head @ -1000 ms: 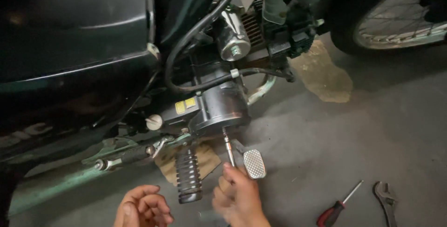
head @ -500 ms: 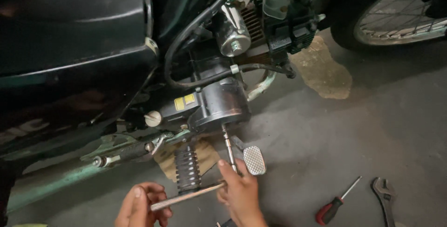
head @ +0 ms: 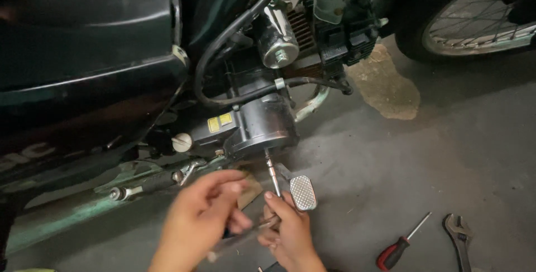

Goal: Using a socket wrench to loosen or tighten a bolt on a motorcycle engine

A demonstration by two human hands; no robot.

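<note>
A dark motorcycle stands over me, its black engine cover (head: pixel 262 124) low in the middle. A thin metal shaft (head: pixel 272 174) runs from the underside of the cover down to my right hand (head: pixel 287 230), which grips its lower end. My left hand (head: pixel 204 210) is raised and blurred in front of the footpeg, fingers pinched on a slim metal rod (head: pixel 240 238) that also reaches my right hand. A ribbed metal pedal pad (head: pixel 302 193) sits just right of my right thumb.
On the concrete floor at lower right lie a red-handled screwdriver (head: pixel 401 242) and an adjustable wrench (head: pixel 460 236). A spoked wheel (head: pixel 474 18) is at top right. A green frame bar (head: pixel 84 208) runs along the lower left. A pale patch (head: pixel 385 85) marks the floor.
My left hand has lifted up and right, now covering the ribbed footpeg. The slim rod between my hands has tilted. My right hand stays on the shaft.
</note>
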